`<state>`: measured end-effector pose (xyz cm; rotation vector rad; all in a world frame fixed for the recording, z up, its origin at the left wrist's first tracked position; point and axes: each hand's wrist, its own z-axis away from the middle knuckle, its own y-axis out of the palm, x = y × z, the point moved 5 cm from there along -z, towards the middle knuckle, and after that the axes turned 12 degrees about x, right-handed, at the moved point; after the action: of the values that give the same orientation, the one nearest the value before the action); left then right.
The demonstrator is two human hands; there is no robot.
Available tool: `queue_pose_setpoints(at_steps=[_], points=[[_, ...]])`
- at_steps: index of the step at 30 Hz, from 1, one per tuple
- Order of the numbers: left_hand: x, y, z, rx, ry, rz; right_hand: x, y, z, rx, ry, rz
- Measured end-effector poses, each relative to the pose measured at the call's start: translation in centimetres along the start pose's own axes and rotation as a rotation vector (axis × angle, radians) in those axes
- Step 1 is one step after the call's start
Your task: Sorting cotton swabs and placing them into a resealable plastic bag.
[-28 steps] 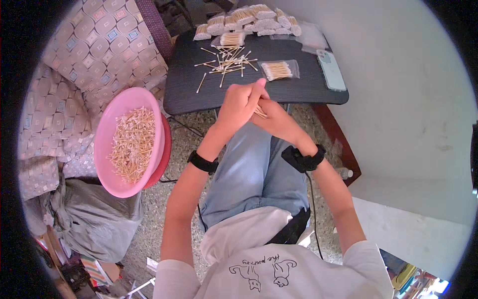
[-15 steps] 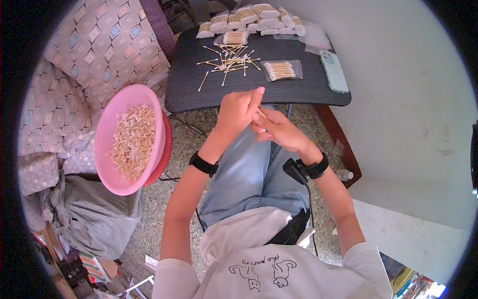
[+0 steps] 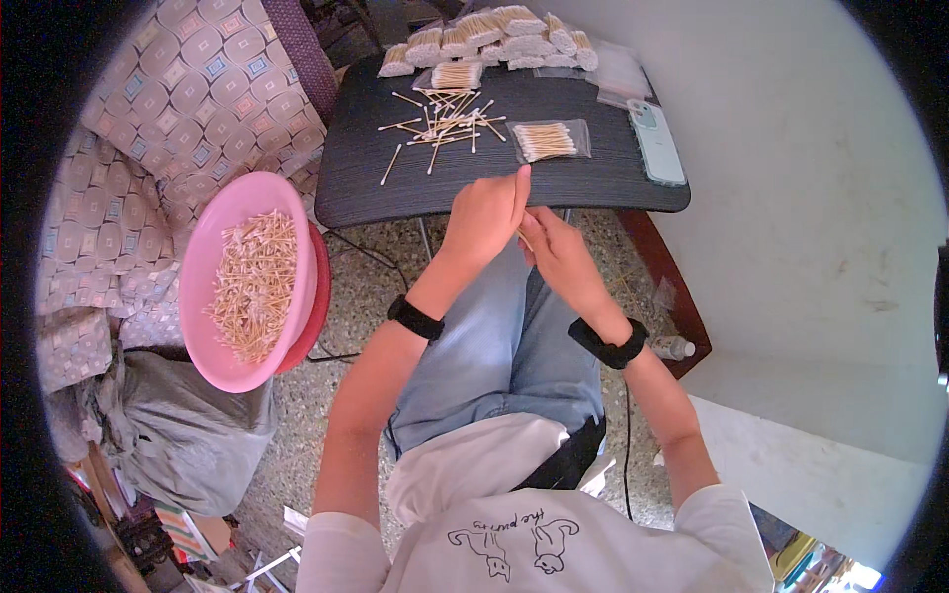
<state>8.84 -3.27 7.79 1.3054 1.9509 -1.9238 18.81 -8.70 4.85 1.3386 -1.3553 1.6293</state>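
My left hand [image 3: 484, 219] is closed, its thumb pointing up and away. My right hand [image 3: 563, 257] meets it in front of the table edge, fingers curled in. Between them shows a sliver of wooden cotton swabs [image 3: 522, 234]; how many they hold is hidden. Just beyond lies a clear bag of cotton swabs [image 3: 546, 141] on the black table [image 3: 593, 188]. Loose cotton swabs [image 3: 445, 124] are strewn left of that bag, with another bagged bundle [image 3: 456, 76] behind them.
Packed swab bundles [image 3: 494, 38] are piled at the table's back, beside flat clear bags [image 3: 621, 74]. A pale phone [image 3: 657, 148] lies at the right edge. A pink basin [image 3: 198, 306] full of swabs sits at left, near a grey bag [image 3: 193, 435].
My hands have shifted slightly right, and the right fingers have turned further inward, covering more of the swabs. The whole view has moved a little.
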Motion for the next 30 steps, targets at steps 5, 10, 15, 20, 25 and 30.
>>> queue_pose_setpoints(at_steps=[5,10,15,20,25,30], points=[[-0.1,1.3,-1.6,-0.034,-0.085,0.022,-0.8,-1.2,-0.1,-0.059,-0.028,0.157],[-0.9,2.3,-2.9,0.04,-0.024,0.278,-0.5,-3.0,0.7,-0.085,0.055,0.218],[-1.1,3.9,-3.3,0.108,0.013,0.662,-3.0,-4.7,1.4,0.087,0.113,-0.318],[-2.4,4.2,-3.2,0.158,0.141,0.471,-3.1,-3.6,2.2,0.291,0.122,-0.865],[-2.6,4.2,-3.5,0.059,0.195,0.252,-2.6,-2.7,2.3,0.297,0.135,-0.703],[-3.0,4.4,-3.9,0.242,-0.001,0.495,-3.4,-3.2,2.4,0.211,0.177,-0.682]])
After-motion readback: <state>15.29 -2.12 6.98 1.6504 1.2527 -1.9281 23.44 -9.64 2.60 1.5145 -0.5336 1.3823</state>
